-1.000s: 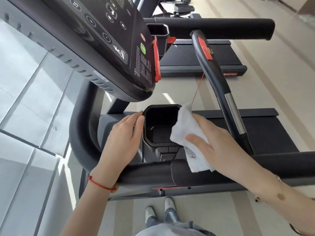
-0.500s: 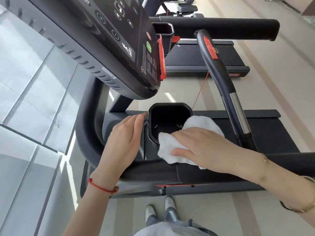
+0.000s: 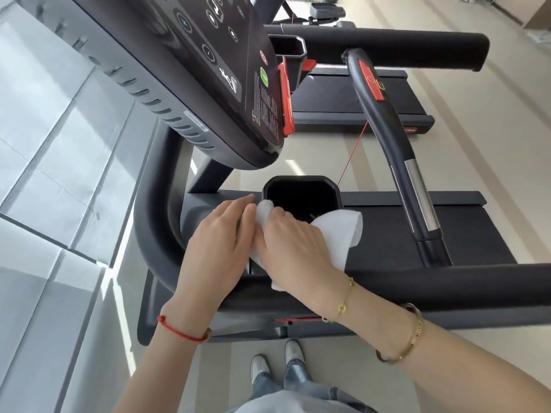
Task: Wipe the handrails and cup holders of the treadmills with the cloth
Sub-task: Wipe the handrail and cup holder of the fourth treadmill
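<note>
A black cup holder [image 3: 301, 186] sits just below the treadmill console. My right hand [image 3: 293, 248] presses a white cloth [image 3: 343, 236] onto the cup holder's near-left rim, fingers curled over the cloth's bunched end. My left hand [image 3: 217, 248] lies flat beside it on the grey frame, fingertips touching the holder's left edge and the cloth. The padded black handrail [image 3: 447, 287] runs to the right under my right wrist. Part of the cloth hangs over the holder's right side.
The slanted console [image 3: 208, 70] overhangs the cup holder. A curved grip bar [image 3: 384, 129] with a red tag and a red safety cord rises at right. A second handrail [image 3: 387, 49] and second cup holder [image 3: 290, 52] lie farther off. My shoes [image 3: 277, 365] stand on the floor below.
My right hand has slid the cloth leftward from the cup holder's right side to its near-left rim, meeting my left hand. The left hand has barely moved.
</note>
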`<state>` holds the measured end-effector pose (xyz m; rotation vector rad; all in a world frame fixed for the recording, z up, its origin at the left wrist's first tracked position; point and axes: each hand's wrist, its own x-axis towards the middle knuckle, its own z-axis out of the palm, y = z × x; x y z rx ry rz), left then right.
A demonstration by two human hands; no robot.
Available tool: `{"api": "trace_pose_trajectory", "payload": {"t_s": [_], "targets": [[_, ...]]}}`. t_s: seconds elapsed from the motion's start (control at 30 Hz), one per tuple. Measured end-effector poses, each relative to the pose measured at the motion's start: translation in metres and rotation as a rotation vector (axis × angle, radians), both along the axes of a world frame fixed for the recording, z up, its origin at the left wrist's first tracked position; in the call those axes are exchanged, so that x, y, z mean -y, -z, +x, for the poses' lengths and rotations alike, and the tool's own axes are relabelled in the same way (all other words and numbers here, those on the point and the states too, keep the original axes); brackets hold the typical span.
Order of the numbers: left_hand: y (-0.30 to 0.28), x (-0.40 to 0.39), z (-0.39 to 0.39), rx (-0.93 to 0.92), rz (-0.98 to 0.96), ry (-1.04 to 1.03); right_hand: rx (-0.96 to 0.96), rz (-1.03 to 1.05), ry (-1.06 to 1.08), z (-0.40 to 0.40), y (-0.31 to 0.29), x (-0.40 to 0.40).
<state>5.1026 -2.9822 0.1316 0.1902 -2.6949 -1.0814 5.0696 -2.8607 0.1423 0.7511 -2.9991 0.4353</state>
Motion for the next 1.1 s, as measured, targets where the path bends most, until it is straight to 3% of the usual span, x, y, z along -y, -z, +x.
{"api": "trace_pose_trajectory", "payload": {"t_s": [0.1, 0.2, 0.33, 0.53, 0.6, 0.7, 0.8, 0.93, 1.0, 1.1], "targets": [[-0.001, 0.000, 0.002, -0.027, 0.010, 0.005, 0.012, -0.038, 0.044, -0.016, -0.001, 0.008], [-0.002, -0.002, 0.002, -0.018, 0.003, -0.018, 0.105, -0.076, -0.099, -0.018, -0.006, -0.014], [-0.003, -0.005, 0.001, -0.016, 0.003, -0.027, 0.175, 0.033, -0.311, -0.015, -0.014, -0.054], [-0.002, -0.015, 0.001, -0.003, -0.013, -0.050, 0.417, -0.186, -0.383, -0.029, -0.029, -0.101], [-0.001, -0.018, -0.003, 0.011, -0.028, -0.052, 0.356, -0.363, -0.300, -0.036, -0.032, -0.116], [0.000, -0.025, -0.011, 0.033, -0.072, -0.077, 0.068, -0.508, -0.196, -0.061, -0.035, -0.110], [0.001, -0.028, -0.018, 0.041, -0.104, -0.111, 0.041, -0.432, -0.234, -0.088, -0.033, -0.082], [0.006, -0.028, -0.019, 0.038, -0.100, -0.122, 0.006, 0.066, -0.377, -0.103, -0.007, -0.051], [0.007, -0.028, -0.018, 0.033, -0.092, -0.122, 0.013, 0.053, -0.346, -0.108, -0.005, -0.057], [0.008, -0.026, -0.016, 0.025, -0.083, -0.119, 0.212, -0.030, -0.276, -0.119, -0.006, -0.085]]}}
